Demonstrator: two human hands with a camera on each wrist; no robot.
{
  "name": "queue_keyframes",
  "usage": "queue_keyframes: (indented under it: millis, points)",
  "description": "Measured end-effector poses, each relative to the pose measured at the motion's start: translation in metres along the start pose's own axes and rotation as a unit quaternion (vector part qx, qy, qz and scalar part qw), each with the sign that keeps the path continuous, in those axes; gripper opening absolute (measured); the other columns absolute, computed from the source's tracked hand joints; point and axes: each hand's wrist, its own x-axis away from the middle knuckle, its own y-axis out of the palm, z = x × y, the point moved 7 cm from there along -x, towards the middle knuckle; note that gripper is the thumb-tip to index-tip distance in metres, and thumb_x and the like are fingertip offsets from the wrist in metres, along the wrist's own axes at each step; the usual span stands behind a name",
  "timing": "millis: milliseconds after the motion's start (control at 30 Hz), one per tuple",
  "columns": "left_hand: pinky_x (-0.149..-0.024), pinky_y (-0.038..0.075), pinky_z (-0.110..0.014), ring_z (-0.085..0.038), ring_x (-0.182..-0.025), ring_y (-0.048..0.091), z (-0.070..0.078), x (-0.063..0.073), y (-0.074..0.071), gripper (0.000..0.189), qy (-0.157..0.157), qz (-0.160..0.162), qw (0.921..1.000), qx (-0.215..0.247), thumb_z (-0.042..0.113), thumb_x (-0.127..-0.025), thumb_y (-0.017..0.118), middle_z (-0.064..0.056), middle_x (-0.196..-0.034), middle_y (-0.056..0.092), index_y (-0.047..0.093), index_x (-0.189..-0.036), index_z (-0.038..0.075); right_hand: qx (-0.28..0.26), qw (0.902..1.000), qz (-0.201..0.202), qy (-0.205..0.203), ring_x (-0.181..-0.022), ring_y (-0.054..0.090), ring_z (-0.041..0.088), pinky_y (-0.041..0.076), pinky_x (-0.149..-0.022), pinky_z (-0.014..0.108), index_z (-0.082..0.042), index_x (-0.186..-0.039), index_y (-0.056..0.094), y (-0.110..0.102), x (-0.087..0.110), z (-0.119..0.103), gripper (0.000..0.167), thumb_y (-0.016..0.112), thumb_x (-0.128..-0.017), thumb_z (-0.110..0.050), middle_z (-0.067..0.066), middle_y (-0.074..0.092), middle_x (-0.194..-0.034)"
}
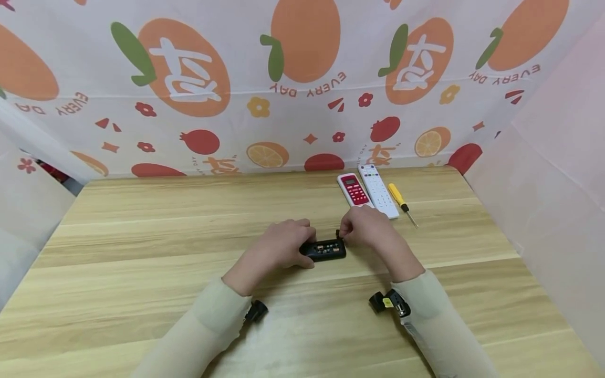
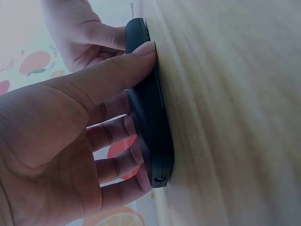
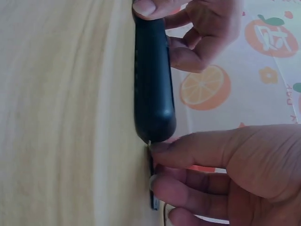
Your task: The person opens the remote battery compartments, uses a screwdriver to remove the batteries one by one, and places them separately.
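Note:
A small black remote control (image 1: pixel 323 250) with orange and silvery details on its upper face lies sideways on the wooden table. My left hand (image 1: pixel 283 242) grips its left end, thumb on the near long side and fingers along the far side. At the other end, my right hand (image 1: pixel 370 227) pinches a thin, flat dark piece (image 3: pixel 154 195) between thumb and fingers. The piece's tip is right at the end of the remote's rounded body (image 3: pixel 154 89). What the piece is, I cannot tell. The left wrist view shows a small hole in the remote's opposite end.
Beyond my right hand lie a red-and-white remote (image 1: pixel 354 190), a longer white remote (image 1: pixel 378 190) and a yellow-handled screwdriver (image 1: pixel 400 200). A fruit-print cloth (image 1: pixel 302 126) hangs along the back edge of the wooden table (image 1: pixel 156 236). A pale sheet (image 1: pixel 548 173) borders the right side.

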Motion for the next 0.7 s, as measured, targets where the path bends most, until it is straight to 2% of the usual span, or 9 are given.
queue_keyframes:
  millis: [100, 200, 333, 467, 600, 700]
  points:
    - [-0.069, 0.045, -0.038, -0.014, -0.083, 0.051, 0.000, 0.000, -0.001, 0.040, -0.004, -0.005, 1.0000, 0.001, 0.044, -0.074, 0.087, 0.008, -0.093, 0.054, 0.067, -0.100, 0.021, -0.025, 0.9997, 0.002, -0.006, -0.077, 0.058, 0.017, 0.046, -0.071, 0.034, -0.022, -0.080, 0.073, -0.007, 0.002, 0.005, 0.011, 0.073, -0.083, -0.012, -0.006, 0.065, -0.078]
    - [-0.070, 0.045, -0.038, -0.014, -0.085, 0.052, 0.000, 0.000, -0.001, 0.041, -0.003, -0.010, 0.9999, 0.000, 0.045, -0.075, 0.086, 0.009, -0.095, 0.054, 0.067, -0.102, 0.021, -0.049, 0.9982, 0.034, 0.001, -0.080, 0.058, 0.018, 0.047, -0.074, 0.036, -0.019, -0.087, 0.072, -0.023, 0.005, 0.018, 0.003, 0.071, -0.086, -0.017, -0.003, 0.067, -0.084]
    - [-0.073, 0.046, -0.039, -0.015, -0.087, 0.052, 0.001, 0.000, 0.000, 0.042, -0.002, -0.011, 0.9999, 0.003, 0.045, -0.075, 0.085, 0.008, -0.098, 0.056, 0.067, -0.104, 0.020, -0.068, 0.9901, 0.113, 0.049, -0.085, 0.060, 0.023, 0.047, -0.077, 0.040, -0.015, -0.100, 0.071, -0.049, 0.010, 0.049, 0.012, 0.069, -0.093, -0.025, 0.004, 0.068, -0.096]
    - [-0.074, 0.046, -0.039, -0.015, -0.087, 0.052, 0.000, 0.000, 0.000, 0.043, -0.005, -0.011, 0.9999, 0.003, 0.045, -0.075, 0.085, 0.008, -0.098, 0.056, 0.067, -0.105, 0.020, -0.070, 0.9760, 0.175, 0.109, -0.094, 0.060, 0.030, 0.048, -0.081, 0.047, -0.010, -0.116, 0.067, -0.064, 0.016, 0.087, 0.023, 0.061, -0.095, -0.017, 0.013, 0.067, -0.108]
    - [-0.073, 0.045, -0.038, -0.015, -0.086, 0.051, -0.001, 0.000, 0.000, 0.044, -0.007, -0.015, 0.9999, 0.000, 0.046, -0.075, 0.085, 0.008, -0.098, 0.056, 0.067, -0.106, 0.020, -0.080, 0.9666, 0.185, 0.158, -0.108, 0.057, 0.036, 0.046, -0.090, 0.054, -0.007, -0.127, 0.062, -0.063, 0.017, 0.117, 0.033, 0.057, -0.094, -0.012, 0.019, 0.062, -0.120]
    - [-0.073, 0.046, -0.039, -0.015, -0.086, 0.052, -0.001, 0.000, -0.001, 0.044, -0.007, -0.015, 0.9999, 0.000, 0.046, -0.075, 0.085, 0.008, -0.098, 0.056, 0.067, -0.106, 0.020, -0.087, 0.9663, 0.172, 0.171, -0.111, 0.056, 0.038, 0.045, -0.093, 0.056, -0.008, -0.134, 0.057, -0.057, 0.015, 0.127, 0.040, 0.059, -0.095, -0.014, 0.021, 0.059, -0.125]
